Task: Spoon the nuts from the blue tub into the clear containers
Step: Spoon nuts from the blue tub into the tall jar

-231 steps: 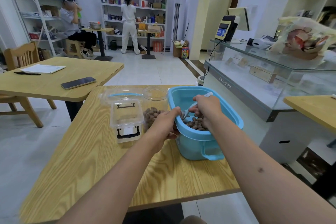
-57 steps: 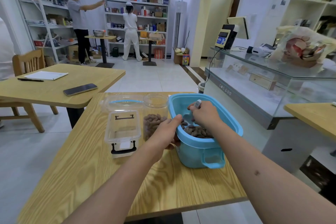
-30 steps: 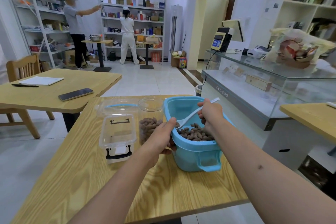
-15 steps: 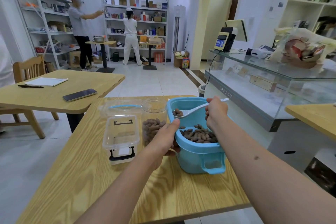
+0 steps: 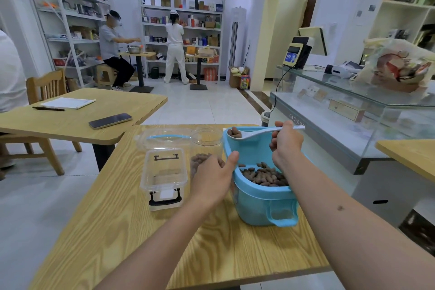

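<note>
The blue tub [image 5: 263, 205] stands on the wooden table [image 5: 131, 238], with brown nuts [image 5: 263, 175] in its bottom. My right hand [image 5: 286, 142] grips a white spoon [image 5: 259, 133] that carries a few nuts over the tub's far left rim. Left of the tub stands a clear round jar [image 5: 206, 141], partly filled with nuts. My left hand [image 5: 213, 178] is wrapped around the jar's lower part, its thumb against the tub. A clear rectangular box with black latches [image 5: 164, 174] sits left of the jar and looks empty.
Behind the box lies a clear lid with a blue handle [image 5: 164, 138]. A second table [image 5: 70, 122] at left holds a phone [image 5: 110, 120], a notepad and a pen. A glass counter [image 5: 348, 113] stands close on the right. Two people work at shelves far back.
My right hand has lifted the spoon out of the nuts and carried its load left, up to the tub's rim beside the jar. My left hand stays on the jar.
</note>
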